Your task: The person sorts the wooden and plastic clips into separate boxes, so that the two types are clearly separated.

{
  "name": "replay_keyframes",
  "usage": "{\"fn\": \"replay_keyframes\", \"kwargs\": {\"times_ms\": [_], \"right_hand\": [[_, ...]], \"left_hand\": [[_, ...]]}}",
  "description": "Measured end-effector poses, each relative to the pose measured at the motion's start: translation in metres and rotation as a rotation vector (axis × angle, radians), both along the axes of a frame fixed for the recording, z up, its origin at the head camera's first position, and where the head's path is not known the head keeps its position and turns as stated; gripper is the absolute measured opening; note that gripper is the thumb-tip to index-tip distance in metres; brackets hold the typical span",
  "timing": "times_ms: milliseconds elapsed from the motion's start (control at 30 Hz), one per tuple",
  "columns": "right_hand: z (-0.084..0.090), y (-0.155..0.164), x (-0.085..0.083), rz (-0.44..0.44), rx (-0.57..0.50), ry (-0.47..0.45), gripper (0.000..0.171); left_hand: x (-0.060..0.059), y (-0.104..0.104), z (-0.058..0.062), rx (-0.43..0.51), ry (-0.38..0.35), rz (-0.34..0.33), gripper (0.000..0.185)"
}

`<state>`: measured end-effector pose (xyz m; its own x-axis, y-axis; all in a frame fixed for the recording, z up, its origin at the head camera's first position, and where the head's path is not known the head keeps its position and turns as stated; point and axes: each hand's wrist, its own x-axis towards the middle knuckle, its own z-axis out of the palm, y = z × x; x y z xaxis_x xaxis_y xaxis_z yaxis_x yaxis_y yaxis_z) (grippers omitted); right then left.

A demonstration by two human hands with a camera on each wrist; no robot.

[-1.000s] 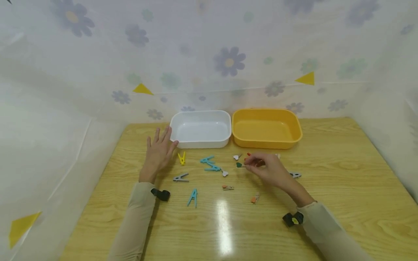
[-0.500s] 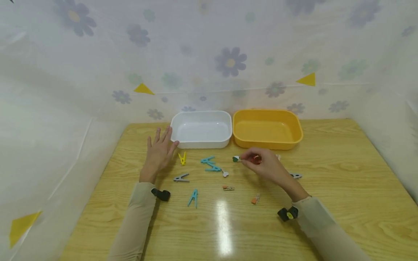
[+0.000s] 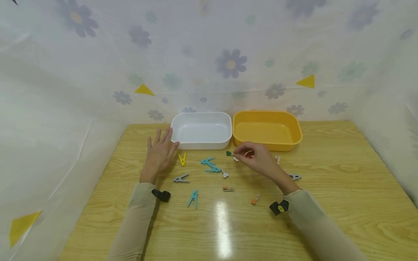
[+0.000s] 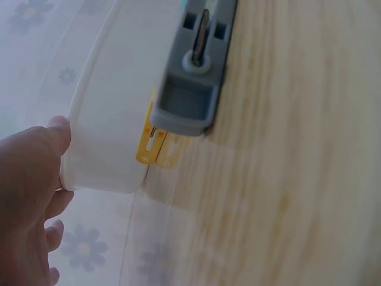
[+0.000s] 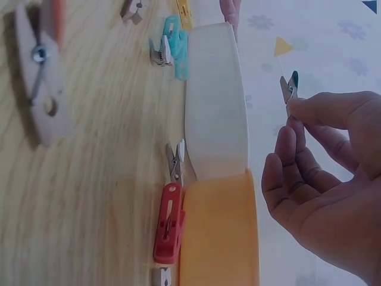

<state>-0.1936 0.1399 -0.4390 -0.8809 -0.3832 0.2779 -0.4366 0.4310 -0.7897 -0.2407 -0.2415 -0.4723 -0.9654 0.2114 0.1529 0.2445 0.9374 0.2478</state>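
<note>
My right hand (image 3: 240, 153) hovers just in front of the gap between the white tub (image 3: 201, 145) and the orange tub (image 3: 267, 146). It pinches a small wooden peg with a green heart (image 3: 229, 153), which in the right wrist view sticks up from thumb and forefinger as the green-tipped peg (image 5: 290, 87). A red peg (image 5: 169, 224) lies by the orange tub (image 5: 220, 238). My left hand (image 3: 159, 152) lies flat on the table beside the white tub's left corner, holding nothing. A yellow peg (image 3: 182, 159) lies just right of it.
Scattered on the wooden table (image 3: 343, 188) are two teal pegs (image 3: 210, 165), a grey peg (image 3: 181, 178), another teal peg (image 3: 193, 198), a white-heart peg (image 3: 224, 174), small orange pegs (image 3: 228, 188) and a grey peg (image 3: 295, 177) at right. Flowered sheets wall in the table.
My right hand picked the green-heart peg up off the table and carried it left and away, toward the tubs. The left hand stayed still.
</note>
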Motion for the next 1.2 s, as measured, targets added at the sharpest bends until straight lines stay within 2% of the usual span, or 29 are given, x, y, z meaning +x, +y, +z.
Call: {"fn": "replay_keyframes", "kwargs": {"times_ms": [500,1200], "right_hand": [[0.006,-0.020,-0.018,-0.001,-0.033,0.009,0.008],[0.016,-0.045,-0.051,-0.058,-0.071,-0.007,0.006]], "left_hand": [[0.000,0.000,-0.003,-0.005,-0.012,0.004,0.073],[0.001,0.002,0.003,0.014,-0.023,0.005,0.073]]}}
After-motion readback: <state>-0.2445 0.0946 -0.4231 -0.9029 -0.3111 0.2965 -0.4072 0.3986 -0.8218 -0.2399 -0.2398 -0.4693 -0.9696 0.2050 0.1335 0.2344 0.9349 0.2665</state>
